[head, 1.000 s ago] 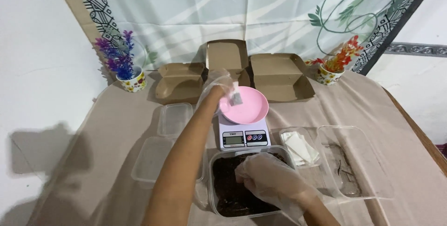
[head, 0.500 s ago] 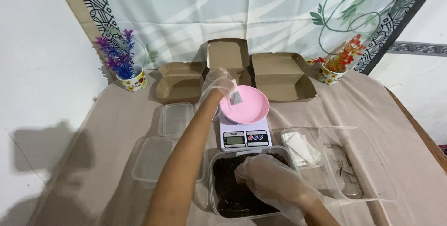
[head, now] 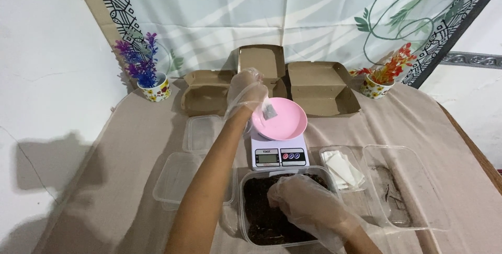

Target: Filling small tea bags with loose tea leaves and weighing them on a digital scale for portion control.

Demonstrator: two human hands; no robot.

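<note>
My left hand [head: 246, 93], in a clear plastic glove, reaches over the left rim of a pink bowl [head: 285, 123] and holds a small filled sachet [head: 270, 111] above it. The bowl rests on a white kitchen scale [head: 278, 154]. My right hand [head: 306, 207], also gloved, is down inside a clear plastic tub of dark soil-like material [head: 259, 217] at the near edge, with fingers curled in the material.
Three open brown cardboard boxes [head: 323, 85] stand behind the scale. Empty clear containers [head: 202, 133] lie on the left, a tray of white sachets [head: 342, 167] and a large clear lid [head: 405, 186] on the right. Two small potted artificial plants [head: 145, 71] flank the boxes.
The view shifted slightly; my left hand brought the sachet a little further over the pink bowl. My right hand stays in the tub.
</note>
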